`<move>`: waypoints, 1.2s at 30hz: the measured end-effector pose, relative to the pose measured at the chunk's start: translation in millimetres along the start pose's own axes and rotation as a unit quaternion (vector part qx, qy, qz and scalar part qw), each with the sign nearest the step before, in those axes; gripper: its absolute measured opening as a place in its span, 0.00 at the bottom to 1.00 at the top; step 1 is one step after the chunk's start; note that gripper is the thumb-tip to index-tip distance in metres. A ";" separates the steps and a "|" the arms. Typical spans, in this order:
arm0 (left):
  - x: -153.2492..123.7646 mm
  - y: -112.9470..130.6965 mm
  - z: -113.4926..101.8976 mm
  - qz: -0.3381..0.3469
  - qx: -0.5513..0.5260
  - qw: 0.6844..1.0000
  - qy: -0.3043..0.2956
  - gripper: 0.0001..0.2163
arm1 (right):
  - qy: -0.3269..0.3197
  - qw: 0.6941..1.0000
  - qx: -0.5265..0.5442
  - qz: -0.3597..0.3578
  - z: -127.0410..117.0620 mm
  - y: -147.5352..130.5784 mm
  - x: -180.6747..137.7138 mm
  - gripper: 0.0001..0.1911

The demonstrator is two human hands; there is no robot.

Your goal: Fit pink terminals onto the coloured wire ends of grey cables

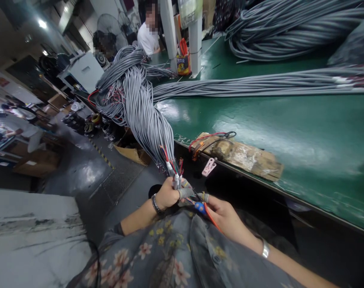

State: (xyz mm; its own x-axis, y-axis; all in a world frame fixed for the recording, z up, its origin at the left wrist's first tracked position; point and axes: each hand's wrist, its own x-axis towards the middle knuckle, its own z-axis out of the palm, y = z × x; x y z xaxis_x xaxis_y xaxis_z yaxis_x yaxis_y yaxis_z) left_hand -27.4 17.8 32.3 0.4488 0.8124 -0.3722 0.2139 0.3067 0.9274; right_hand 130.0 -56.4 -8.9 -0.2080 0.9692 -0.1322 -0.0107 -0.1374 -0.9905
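Note:
Close to my body, my left hand [167, 195] is closed around a few grey cables [176, 182]. Their stripped ends point up, with red, green and other thin wires [167, 156] fanning out. Just to the right, my right hand [227, 218] grips a small blue and orange-red object [200, 207]; its kind is not clear. Thin wires run between the two hands, and their fingertips nearly meet. Grey coverings [185, 193] wrap some of the fingers. Behind the left hand hangs a thick bundle of grey cables [147, 108], draped over the table's end.
The green table [305, 132] carries a wooden board [248, 158] with red and black leads at its near edge. A pink clip [209, 167] hangs there. More cable coils [269, 32] lie at the back. Another person [148, 38] sits beyond the table; an open carton [132, 148] stands below.

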 end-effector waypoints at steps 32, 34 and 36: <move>2.5 4.9 -3.0 -0.003 -0.073 0.994 0.078 0.18 | 0.023 0.999 -0.043 -0.023 -14.4 1.2 9.0 0.20; 2.8 3.6 -3.6 -0.005 -0.062 0.995 0.073 0.17 | 0.011 0.995 -0.092 -0.045 -14.7 -0.7 9.8 0.18; 2.4 2.0 -4.6 -0.004 -0.050 0.996 0.068 0.17 | 0.003 0.991 -0.125 -0.056 -14.7 -1.5 10.7 0.17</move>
State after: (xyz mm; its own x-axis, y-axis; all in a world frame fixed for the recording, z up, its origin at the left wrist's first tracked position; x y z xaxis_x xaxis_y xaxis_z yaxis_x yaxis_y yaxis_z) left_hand -29.9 22.7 33.5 0.3237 0.8679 -0.3768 0.1260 0.3552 0.9263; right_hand 142.1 -42.8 -9.4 -0.2125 0.9769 -0.0198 0.2091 0.0257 -0.9776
